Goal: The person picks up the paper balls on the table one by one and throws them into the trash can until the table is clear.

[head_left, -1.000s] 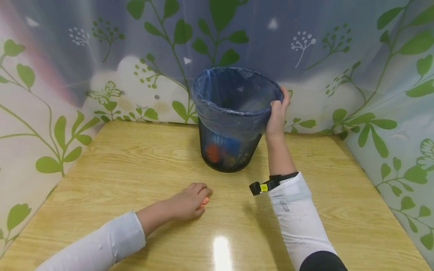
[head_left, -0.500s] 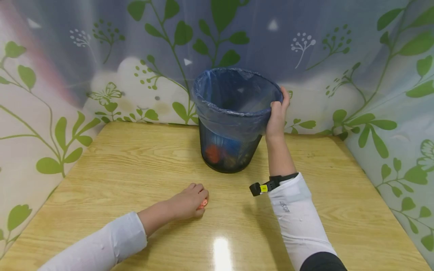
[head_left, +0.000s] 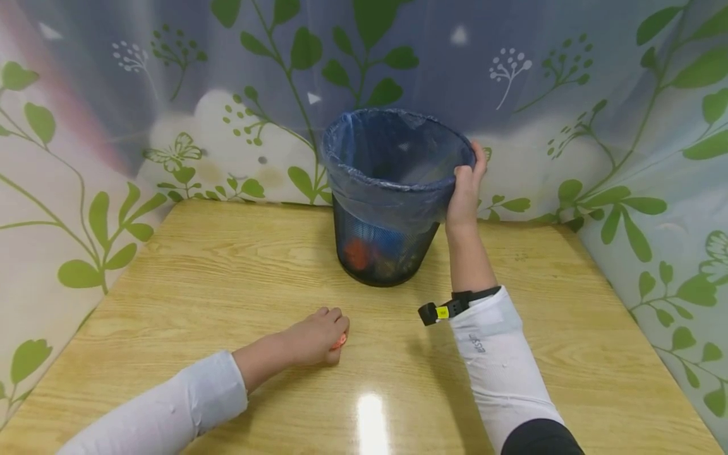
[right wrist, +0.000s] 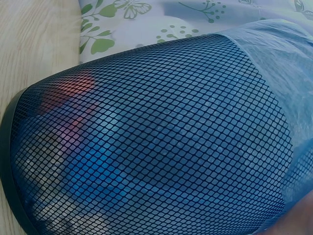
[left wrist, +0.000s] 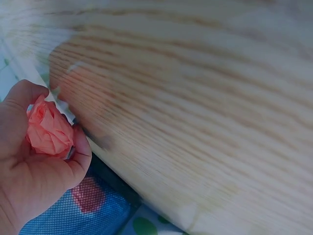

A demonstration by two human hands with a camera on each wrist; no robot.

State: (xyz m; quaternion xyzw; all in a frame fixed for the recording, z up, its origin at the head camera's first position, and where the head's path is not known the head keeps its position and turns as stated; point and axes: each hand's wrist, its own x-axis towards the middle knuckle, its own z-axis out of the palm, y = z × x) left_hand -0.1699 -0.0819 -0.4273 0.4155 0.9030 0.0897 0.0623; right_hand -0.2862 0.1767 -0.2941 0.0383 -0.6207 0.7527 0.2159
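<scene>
In the head view my left hand (head_left: 315,339) is low over the wooden table, its fingers curled round a crumpled ball of coral-orange paper (head_left: 339,342). The left wrist view shows this crumpled paper (left wrist: 49,129) between thumb and fingers. Farther back stands a black mesh wastebasket (head_left: 418,246), tilted slightly, lined with a translucent blue bag (head_left: 387,205) folded over its rim. My right hand (head_left: 465,196) grips that rim on the right side, thumb outside near the front. Through the mesh wall (right wrist: 195,122), blurred red, blue and pale items show at the bottom.
The wood-grain table (head_left: 227,272) extends around both hands. Behind and beside it hang curtains (head_left: 239,145) printed with green leaves; the wastebasket is close to the back one. A black wrist strap with a small device (head_left: 443,313) sits on the right wrist.
My left fingers have curled in closer round the orange paper and drawn back slightly to the left. The right hand and the wastebasket have stayed in place.
</scene>
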